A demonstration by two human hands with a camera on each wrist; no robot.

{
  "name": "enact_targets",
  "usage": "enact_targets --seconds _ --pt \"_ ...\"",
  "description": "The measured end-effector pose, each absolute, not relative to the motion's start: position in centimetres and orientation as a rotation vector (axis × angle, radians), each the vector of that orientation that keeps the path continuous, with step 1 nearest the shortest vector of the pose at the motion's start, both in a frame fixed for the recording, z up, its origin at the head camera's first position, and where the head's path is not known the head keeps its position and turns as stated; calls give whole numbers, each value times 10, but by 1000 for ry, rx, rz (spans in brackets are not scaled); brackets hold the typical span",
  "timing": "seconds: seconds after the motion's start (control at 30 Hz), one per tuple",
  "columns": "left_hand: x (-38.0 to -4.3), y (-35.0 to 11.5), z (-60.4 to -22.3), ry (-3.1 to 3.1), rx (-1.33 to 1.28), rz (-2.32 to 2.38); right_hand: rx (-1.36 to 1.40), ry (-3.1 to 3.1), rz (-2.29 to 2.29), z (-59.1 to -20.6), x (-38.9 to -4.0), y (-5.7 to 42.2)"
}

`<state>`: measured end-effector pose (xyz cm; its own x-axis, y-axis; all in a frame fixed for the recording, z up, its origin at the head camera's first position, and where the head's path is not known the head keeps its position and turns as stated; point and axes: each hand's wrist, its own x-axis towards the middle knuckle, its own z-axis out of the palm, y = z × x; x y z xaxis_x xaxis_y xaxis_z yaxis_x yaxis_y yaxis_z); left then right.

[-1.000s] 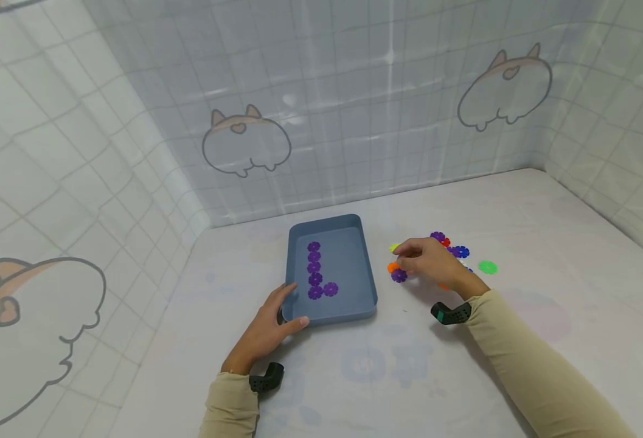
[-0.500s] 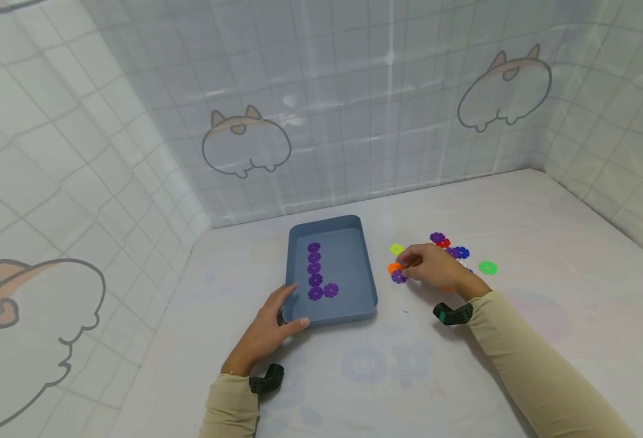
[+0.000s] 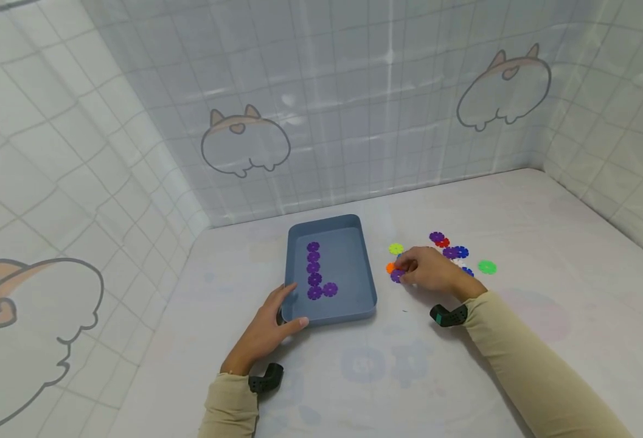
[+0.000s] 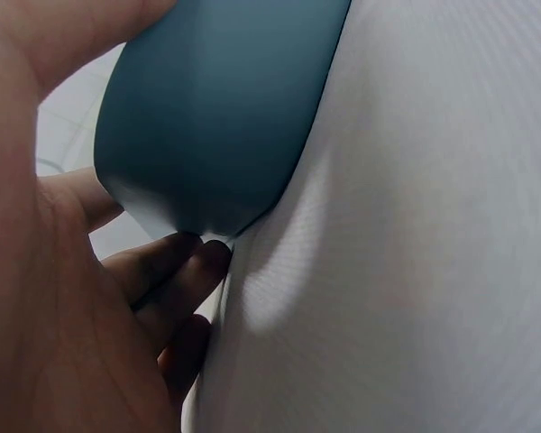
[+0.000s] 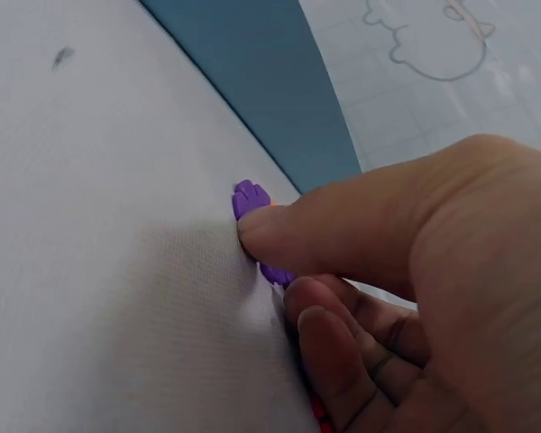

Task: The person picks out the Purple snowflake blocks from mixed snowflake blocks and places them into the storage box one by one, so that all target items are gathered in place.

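Well, your right hand (image 3: 432,268) pinches the purple disc (image 3: 395,277), at three o'clock from the blue tray (image 3: 351,261) your left hand (image 3: 266,325) holds at seven o'clock. The orange disc (image 3: 390,267) is so close, it might get dragged.

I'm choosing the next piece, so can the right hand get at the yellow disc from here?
Probably yes: the yellow disc lies uncovered close to the right hand, with nothing standing between them, though that hand touches a purple disc.
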<state>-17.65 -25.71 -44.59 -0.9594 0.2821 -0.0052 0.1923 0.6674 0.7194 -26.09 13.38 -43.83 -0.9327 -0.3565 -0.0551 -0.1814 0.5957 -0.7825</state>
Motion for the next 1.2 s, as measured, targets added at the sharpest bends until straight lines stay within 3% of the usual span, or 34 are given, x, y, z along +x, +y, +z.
enact_targets --seconds 1.2 --pt "-176 -256 -447 2771 391 1170 -520 2648 -1231 -438 -259 139"
